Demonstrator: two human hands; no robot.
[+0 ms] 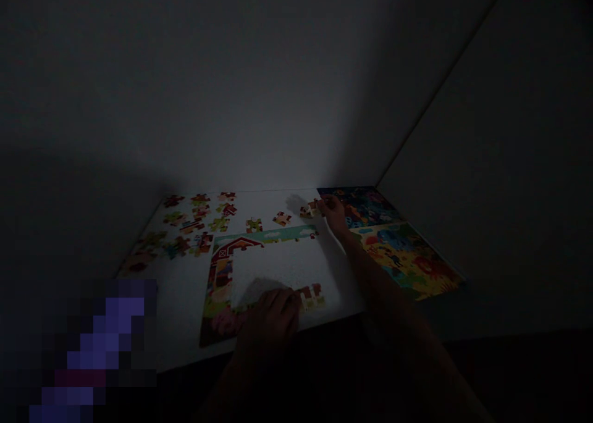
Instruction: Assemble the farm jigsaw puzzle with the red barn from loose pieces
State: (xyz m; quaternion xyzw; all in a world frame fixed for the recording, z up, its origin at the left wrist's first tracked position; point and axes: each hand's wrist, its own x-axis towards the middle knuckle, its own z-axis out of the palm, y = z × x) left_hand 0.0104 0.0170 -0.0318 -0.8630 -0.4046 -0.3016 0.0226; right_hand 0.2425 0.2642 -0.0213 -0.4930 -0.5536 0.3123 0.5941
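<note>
Farm jigsaw puzzle: lies partly joined on the white surface, between the loose pieces and two other pictures.
Its look: a border around a bare white middle; a red barn fills the upper left corner, pale sky and green run along the top, dark red and pink show at the lower left, and the right side lacks its pieces.
Fence pieces: brown above pale posts, just right of the left hand, which hides whether they join the border.
Left hand: rests over the bottom border with fingers curled, probably to steady it; the fingertips are hidden, so whether its grip holds anything cannot be told.
Right hand: reaches beyond the top border, fingers drawn together at the edge of a loose puzzle piece; too dim to tell whether the grip pinches it or only touches.
Loose pieces: scattered at the left, many with colours showing, seemingly spread for easy comparing.
Yellow animal picture and dark blue picture: at the right, likely kept there to leave working room.
</note>
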